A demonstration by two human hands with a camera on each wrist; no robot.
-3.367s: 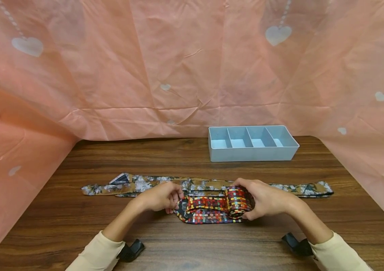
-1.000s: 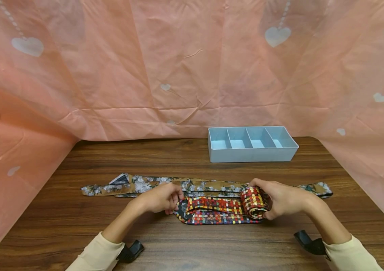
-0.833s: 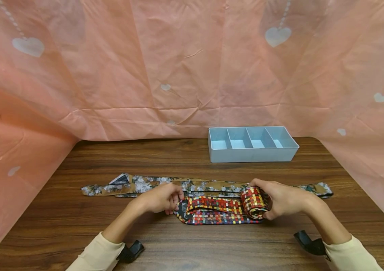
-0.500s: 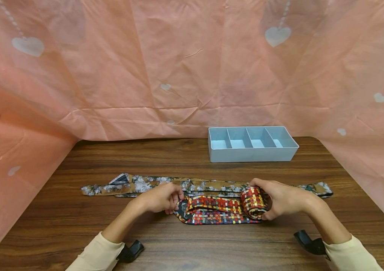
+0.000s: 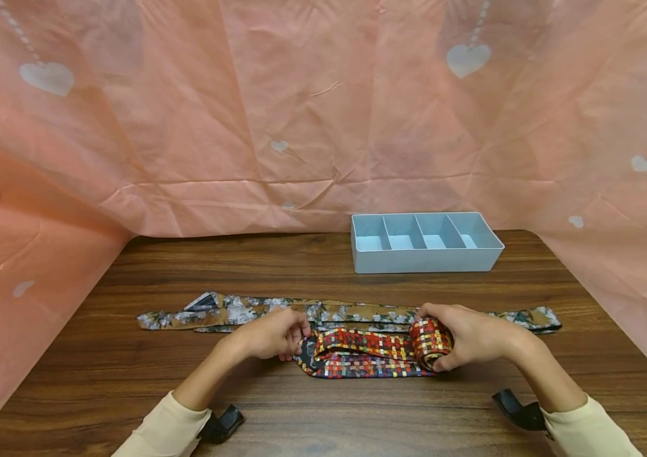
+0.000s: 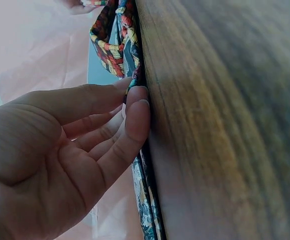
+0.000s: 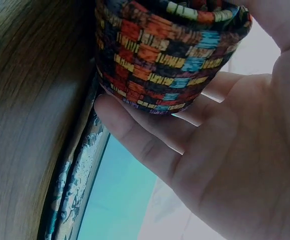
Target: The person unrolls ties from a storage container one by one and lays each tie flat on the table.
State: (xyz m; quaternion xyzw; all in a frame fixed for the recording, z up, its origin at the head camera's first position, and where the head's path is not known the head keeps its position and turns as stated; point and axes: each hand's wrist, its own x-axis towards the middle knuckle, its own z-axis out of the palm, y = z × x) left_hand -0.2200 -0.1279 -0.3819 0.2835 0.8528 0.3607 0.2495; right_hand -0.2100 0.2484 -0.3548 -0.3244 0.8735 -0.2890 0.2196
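Observation:
A necktie in a red, yellow and black woven-check pattern lies partly rolled up. Its coil (image 5: 430, 343) stands on edge, and my right hand (image 5: 477, 335) grips it with fingers over the far side and thumb at the near side. To the left of the coil, the unrolled strip (image 5: 363, 343) bulges up a little over the wide layer below. My left hand (image 5: 274, 333) pinches the tie's left tip (image 6: 130, 89) between thumb and fingers, low at the tabletop. In the right wrist view the coil (image 7: 160, 55) sits against the curved fingers, its far side hidden.
Behind the checked tie a brown floral necktie (image 5: 357, 312) stretches left to right, partly covered by both hands. A pale blue divided box (image 5: 426, 260) stands at the back right on the wooden table (image 5: 323, 412). Peach cloth (image 5: 300, 114) hangs behind.
The right hand and coil have moved right since the first frame, lengthening the unrolled strip. Over the last half second the coil has turned slightly and the strip lifted near the left end. Left hand still.

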